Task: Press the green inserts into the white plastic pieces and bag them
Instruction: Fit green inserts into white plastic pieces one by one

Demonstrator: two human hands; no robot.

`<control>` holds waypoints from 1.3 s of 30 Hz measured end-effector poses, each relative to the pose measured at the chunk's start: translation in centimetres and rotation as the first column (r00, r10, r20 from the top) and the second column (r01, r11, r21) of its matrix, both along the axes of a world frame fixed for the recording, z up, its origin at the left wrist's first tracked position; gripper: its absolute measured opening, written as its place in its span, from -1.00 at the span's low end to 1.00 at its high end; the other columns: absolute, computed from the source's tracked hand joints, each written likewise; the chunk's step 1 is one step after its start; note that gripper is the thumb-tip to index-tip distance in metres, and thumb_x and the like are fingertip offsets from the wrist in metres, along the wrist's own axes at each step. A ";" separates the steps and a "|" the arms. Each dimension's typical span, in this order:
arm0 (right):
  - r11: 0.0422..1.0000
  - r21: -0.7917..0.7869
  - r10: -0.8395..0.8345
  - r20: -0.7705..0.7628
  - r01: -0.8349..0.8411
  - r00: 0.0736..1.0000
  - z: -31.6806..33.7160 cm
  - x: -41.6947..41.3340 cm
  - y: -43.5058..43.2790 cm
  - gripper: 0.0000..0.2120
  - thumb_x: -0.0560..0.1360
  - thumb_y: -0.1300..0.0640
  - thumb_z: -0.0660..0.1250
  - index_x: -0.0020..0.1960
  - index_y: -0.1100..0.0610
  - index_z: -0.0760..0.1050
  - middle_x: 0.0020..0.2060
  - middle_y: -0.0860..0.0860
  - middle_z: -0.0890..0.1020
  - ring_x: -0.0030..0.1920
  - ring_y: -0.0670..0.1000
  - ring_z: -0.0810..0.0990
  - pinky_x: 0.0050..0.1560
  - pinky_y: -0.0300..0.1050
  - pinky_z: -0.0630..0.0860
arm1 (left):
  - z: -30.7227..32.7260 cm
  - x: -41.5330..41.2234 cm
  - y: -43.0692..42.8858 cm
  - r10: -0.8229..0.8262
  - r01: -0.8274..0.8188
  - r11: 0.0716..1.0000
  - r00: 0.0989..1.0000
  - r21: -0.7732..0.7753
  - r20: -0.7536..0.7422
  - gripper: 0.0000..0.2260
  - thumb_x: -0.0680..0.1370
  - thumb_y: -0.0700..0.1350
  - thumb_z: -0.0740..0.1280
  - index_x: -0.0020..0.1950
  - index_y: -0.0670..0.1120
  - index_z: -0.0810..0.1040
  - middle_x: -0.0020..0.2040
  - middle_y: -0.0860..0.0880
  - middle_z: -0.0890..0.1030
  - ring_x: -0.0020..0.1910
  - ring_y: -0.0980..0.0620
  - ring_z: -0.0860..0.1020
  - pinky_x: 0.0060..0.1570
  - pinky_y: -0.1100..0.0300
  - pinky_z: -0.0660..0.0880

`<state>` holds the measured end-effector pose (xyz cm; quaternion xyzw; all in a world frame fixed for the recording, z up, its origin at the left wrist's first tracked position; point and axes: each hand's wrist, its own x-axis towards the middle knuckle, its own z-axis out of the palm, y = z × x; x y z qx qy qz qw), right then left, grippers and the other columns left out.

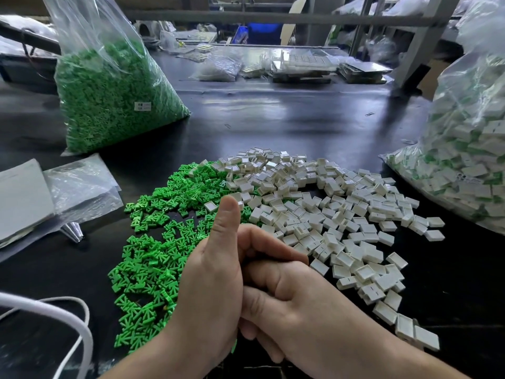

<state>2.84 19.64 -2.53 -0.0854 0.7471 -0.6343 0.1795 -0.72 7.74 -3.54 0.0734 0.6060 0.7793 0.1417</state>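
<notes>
Dark surface point(273, 113) is covered w/ green inserts point(153, 258) at left, white pieces point(341, 214) at right. Left hand point(210, 283) & right hand point(289, 294) are pressed together, fingers point(273, 250) curled; what's clamped can't be told. Filled bag point(464, 160) is set far right.

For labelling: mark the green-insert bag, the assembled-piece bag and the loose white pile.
green-insert bag point(114, 105), head view, its filled middle.
assembled-piece bag point(470, 165), head view, its bulging side.
loose white pile point(336, 214), head view, pile's centre.
</notes>
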 end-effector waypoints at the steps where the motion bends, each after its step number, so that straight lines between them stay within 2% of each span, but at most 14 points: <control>1: 1.000 -0.025 0.005 0.004 -0.005 1.000 -0.2 -0.1 0.2 -0.75 0.60 0.03 0.36 -0.25 -0.04 0.60 -0.42 -0.08 0.58 -0.51 -0.18 0.48 -0.50 -0.34 0.38 | 0.1 -0.1 -0.1 -0.007 0.006 1.000 1.000 -0.020 -0.020 -0.28 0.45 0.43 0.09 -0.21 -0.21 0.64 -0.13 -0.27 0.69 -0.14 -0.30 0.66 -0.13 -0.15 0.58; 4: 0.972 -0.229 -0.046 0.047 0.056 0.998 -0.6 -0.7 1.7 -0.80 0.58 0.00 0.37 -0.20 0.01 0.58 -0.39 0.00 0.53 -0.55 -0.11 0.41 -0.59 -0.32 0.30 | 0.5 -0.4 -0.9 -0.008 -0.018 0.993 0.975 -0.117 -0.222 -0.54 0.52 0.25 0.20 -0.05 -0.12 0.65 -0.09 -0.14 0.70 -0.10 -0.17 0.67 -0.09 -0.11 0.62; 6: 0.929 -0.354 -0.087 0.084 0.111 0.993 -0.5 -1.4 3.1 -0.82 0.56 -0.02 0.37 -0.16 0.04 0.57 -0.37 0.02 0.52 -0.56 -0.10 0.37 -0.60 -0.33 0.27 | 1.0 -0.5 -1.7 -0.049 -0.070 0.965 0.897 -0.251 -0.438 -0.80 0.52 0.05 0.32 0.03 -0.01 0.64 -0.07 0.01 0.70 -0.08 0.04 0.68 -0.11 0.21 0.61; 8: 0.901 -0.416 -0.092 0.096 0.124 0.991 -0.6 -1.9 4.1 -0.82 0.55 -0.01 0.39 -0.17 0.07 0.57 -0.38 0.03 0.51 -0.58 -0.09 0.35 -0.60 -0.33 0.25 | 1.0 -0.4 -2.2 -0.098 -0.128 0.929 0.819 -0.347 -0.565 -0.84 0.48 -0.07 0.40 0.05 0.05 0.62 -0.06 0.12 0.68 -0.07 0.14 0.66 -0.14 0.42 0.52; 11: 0.902 -0.425 -0.045 0.088 0.078 0.995 -0.9 -2.2 4.3 -0.83 0.51 -0.03 0.40 -0.14 0.08 0.58 -0.37 0.04 0.51 -0.57 -0.08 0.34 -0.61 -0.32 0.25 | 1.0 -0.4 -2.1 -0.110 -0.280 0.856 0.724 -0.436 -0.681 -0.87 0.46 -0.05 0.46 -0.01 0.08 0.62 -0.09 0.19 0.64 -0.09 0.22 0.63 -0.16 0.54 0.44; 20: 0.865 -0.502 0.060 0.146 0.021 0.987 -0.9 -2.4 4.5 -0.84 0.45 0.04 0.42 -0.10 0.13 0.57 -0.36 0.04 0.54 -0.57 -0.10 0.40 -0.61 -0.31 0.21 | 1.6 -0.3 -2.2 -0.139 -0.327 0.831 0.661 -0.450 -0.737 -0.89 0.45 0.02 0.36 -0.09 0.03 0.58 -0.14 0.16 0.62 -0.13 0.20 0.61 -0.15 0.53 0.43; 22: 0.788 -0.614 0.103 0.179 0.030 0.978 -1.0 -2.7 4.7 -0.84 0.39 0.11 0.46 -0.10 0.15 0.55 -0.33 0.06 0.57 -0.55 -0.10 0.48 -0.62 -0.31 0.28 | 1.5 -0.2 -2.1 -0.127 -0.361 0.815 0.650 -0.452 -0.749 -0.90 0.46 0.02 0.35 -0.08 0.04 0.57 -0.11 0.17 0.61 -0.11 0.25 0.60 -0.17 0.57 0.41; 25: 0.530 -0.847 0.196 0.176 0.047 0.965 -0.9 -3.3 5.5 -0.84 0.40 0.20 0.47 -0.06 0.22 0.56 -0.20 0.15 0.61 -0.45 -0.02 0.60 -0.60 -0.26 0.49 | 1.0 -0.7 -2.5 -0.062 -0.404 0.771 0.723 -0.493 -0.688 -0.90 0.51 0.12 0.37 -0.03 0.15 0.57 -0.06 0.26 0.59 -0.08 0.33 0.56 -0.22 0.58 0.40; 28: 0.493 -0.866 0.141 0.171 0.081 0.975 -0.9 -3.7 6.4 -0.86 0.43 0.17 0.48 -0.10 0.22 0.58 -0.17 0.13 0.59 -0.42 -0.04 0.59 -0.61 -0.27 0.49 | -0.1 -1.6 -3.0 -0.146 -0.385 0.625 0.797 -0.679 -0.586 -0.81 0.47 0.19 0.29 0.02 0.17 0.54 -0.13 0.23 0.57 -0.09 0.27 0.54 -0.18 0.39 0.49; 31: 0.689 -0.702 -0.056 0.196 0.180 0.979 -0.7 -3.8 6.6 -0.84 0.43 0.12 0.52 -0.16 0.12 0.56 -0.28 0.06 0.57 -0.49 -0.08 0.51 -0.66 -0.30 0.39 | -1.2 -1.8 -2.9 -0.323 -0.391 0.395 0.788 -0.831 -0.524 -0.62 0.46 0.27 0.15 0.17 0.16 0.52 -0.03 0.23 0.50 -0.08 0.25 0.46 -0.11 0.31 0.40; 33: 0.903 -0.318 -0.281 0.064 0.287 0.957 -0.8 -3.5 6.4 -0.90 0.45 0.08 0.53 -0.17 0.01 0.61 -0.39 -0.02 0.55 -0.53 -0.07 0.45 -0.64 -0.28 0.34 | -1.5 -1.9 -2.9 -0.360 -0.408 0.286 0.793 -0.867 -0.492 -0.52 0.45 0.32 0.08 0.25 0.17 0.49 0.03 0.21 0.47 -0.02 0.20 0.44 -0.09 0.28 0.33; 34: 0.942 -0.044 -0.335 -0.079 0.333 0.939 -0.8 -3.1 6.1 -0.92 0.46 0.03 0.52 -0.10 -0.05 0.63 -0.42 -0.07 0.55 -0.51 -0.10 0.47 -0.60 -0.26 0.38 | -1.6 -2.0 -2.9 -0.366 -0.419 0.241 0.796 -0.875 -0.482 -0.50 0.45 0.34 0.06 0.27 0.17 0.49 0.05 0.19 0.47 0.01 0.17 0.44 -0.07 0.26 0.33; 36: 0.811 0.443 -0.225 -0.367 0.382 0.903 -1.3 -2.7 5.3 -0.79 0.48 -0.10 0.47 0.10 -0.21 0.57 -0.37 -0.15 0.57 -0.38 -0.18 0.53 -0.38 -0.31 0.48 | -1.7 -2.1 -2.9 -0.378 -0.443 0.164 0.797 -0.881 -0.471 -0.47 0.45 0.35 0.06 0.30 0.16 0.49 0.07 0.15 0.48 0.06 0.12 0.44 -0.02 0.20 0.37; 39: 0.467 0.822 0.073 -0.403 0.326 0.912 -1.6 -2.6 3.8 -0.59 0.54 -0.23 0.31 0.35 -0.22 0.36 -0.17 -0.16 0.55 -0.02 -0.05 0.56 -0.16 -0.10 0.46 | -1.7 -2.3 -2.9 -0.415 -0.445 0.075 0.800 -0.892 -0.434 -0.52 0.50 0.31 0.14 0.35 0.17 0.45 0.07 0.13 0.46 0.09 0.09 0.43 0.07 0.15 0.37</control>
